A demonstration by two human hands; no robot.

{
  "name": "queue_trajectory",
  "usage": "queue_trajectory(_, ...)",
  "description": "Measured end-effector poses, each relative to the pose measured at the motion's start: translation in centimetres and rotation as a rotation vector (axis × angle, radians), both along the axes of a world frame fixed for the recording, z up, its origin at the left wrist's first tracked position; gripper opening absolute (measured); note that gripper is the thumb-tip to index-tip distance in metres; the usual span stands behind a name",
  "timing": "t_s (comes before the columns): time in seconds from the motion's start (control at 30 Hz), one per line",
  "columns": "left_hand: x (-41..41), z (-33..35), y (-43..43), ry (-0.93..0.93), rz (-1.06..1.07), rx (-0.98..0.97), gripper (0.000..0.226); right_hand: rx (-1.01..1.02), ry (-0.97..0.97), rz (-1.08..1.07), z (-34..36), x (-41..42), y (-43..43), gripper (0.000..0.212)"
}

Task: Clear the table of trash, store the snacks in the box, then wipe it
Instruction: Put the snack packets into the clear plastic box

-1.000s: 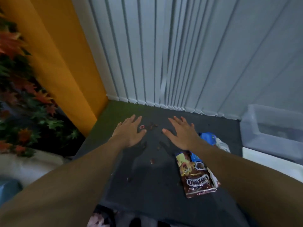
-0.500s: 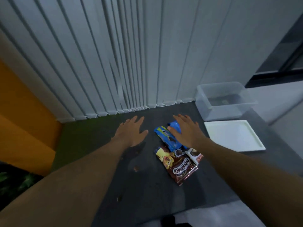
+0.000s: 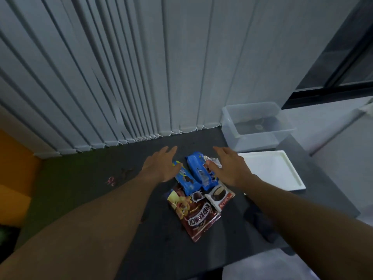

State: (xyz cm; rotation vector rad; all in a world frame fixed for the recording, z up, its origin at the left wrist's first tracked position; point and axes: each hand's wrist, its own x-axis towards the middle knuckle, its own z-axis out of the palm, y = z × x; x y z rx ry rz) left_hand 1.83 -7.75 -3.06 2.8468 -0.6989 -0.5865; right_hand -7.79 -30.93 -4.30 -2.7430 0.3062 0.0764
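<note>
Many blinds [image 3: 141, 67]: long, pale gray strips, hanging down to the far edge of the table.
table [image 3: 153, 249]: dark gray and flat, holding all the things below.
clear box [image 3: 252, 138]: see-through plastic with an open top, at the far right of the table, well apart from the snacks.
white tray [image 3: 270, 170]: flat, lying just on the near side of the clear box and just right of the right hand.
brown bag [image 3: 197, 215]: snack bag reading "Koko Krunch", lying flat in the middle of the table, nearest in the snack pile, touching the packs beyond it.
left hand [image 3: 161, 166]: palm down, fingers straight and loose, gripping nothing; over the far end of the left blue pack, cannot tell if touching.
right hand [image 3: 228, 168]: palm down, fingers straight and spread, gripping nothing; thumb right by the right blue pack, cannot tell if touching.
left blue pack [image 3: 185, 181]: just beyond the brown bag, partly hidden under the left hand.
right blue pack [image 3: 199, 170]: side by side with the left blue pack, between the two hands.
pie pack [image 3: 220, 196]: white and red, reading "Choco Pie", just right of the brown bag.
crinkly wrapper [image 3: 213, 159]: silvery white, poking out by the right thumb.
pink mark [image 3: 110, 180]: tiny, on the table left of the left hand, dark bits beside it.
</note>
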Motion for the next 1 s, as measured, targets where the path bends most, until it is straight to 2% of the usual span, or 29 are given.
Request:
queue_trajectory(0.5, -0.9, -6.7, -2.1, 0.135, 0.271, 0.055, 0.078, 0.137, 0.212, 0.364, -7.7, 5.5, -1.4, 0.065)
queue_trajectory(0.6, -0.9, -7.8, -1.8, 0.147, 0.291, 0.046, 0.076, 0.098, 0.245, 0.322, -9.1, 6.1, -1.2, 0.074)
queue_trajectory(0.7, -0.4, -8.9, -1.9, 0.181, 0.288, 0.061, 0.078, 0.080, 0.321, 0.267, -10.3, 6.9, -1.0, 0.097)
queue_trajectory(0.8, 0.4, -9.7, -2.2, 0.203, 0.285, 0.050, 0.080, 0.070, 0.393, 0.232, -11.4, 7.6, -0.7, 0.110)
queue_trajectory(1.0, 2.1, -11.0, -2.9, 0.266, 0.252, -0.009, 0.082, 0.086, 0.378, 0.143, -12.1, 9.0, -0.2, 0.111)
